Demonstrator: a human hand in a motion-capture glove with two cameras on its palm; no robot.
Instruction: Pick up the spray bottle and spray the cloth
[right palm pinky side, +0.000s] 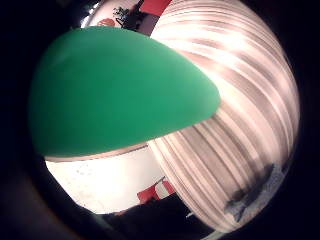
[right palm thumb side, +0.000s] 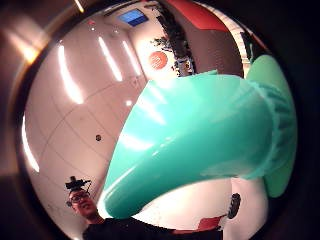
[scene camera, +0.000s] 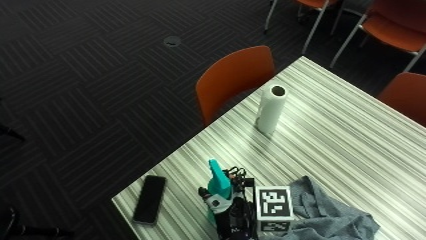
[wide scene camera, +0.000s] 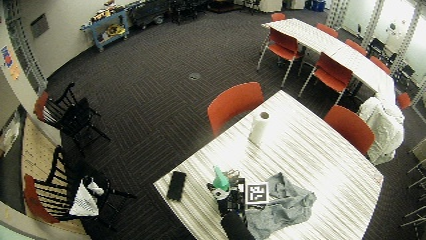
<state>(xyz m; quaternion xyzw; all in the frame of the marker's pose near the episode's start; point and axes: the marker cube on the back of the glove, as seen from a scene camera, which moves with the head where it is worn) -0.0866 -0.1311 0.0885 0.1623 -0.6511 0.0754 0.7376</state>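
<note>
A teal spray bottle (scene camera: 217, 183) stands upright near the table's front edge, its nozzle end on top. My gloved right hand (scene camera: 224, 210) is wrapped around its lower body. Whether its base touches the table is hidden. The bottle's green body (right palm pinky side: 120, 90) fills much of both palm views (right palm thumb side: 200, 145). A crumpled grey cloth (scene camera: 326, 215) lies on the table just right of the hand, also visible in the little finger side palm view (right palm pinky side: 255, 197). In the wide outside view the bottle (wide scene camera: 220, 179) sits left of the cloth (wide scene camera: 283, 205).
A black phone (scene camera: 150, 199) lies flat left of the bottle near the striped table's (scene camera: 346, 140) corner. A white paper towel roll (scene camera: 271, 109) stands upright farther back. An orange chair (scene camera: 236, 80) is pushed against the table's left edge.
</note>
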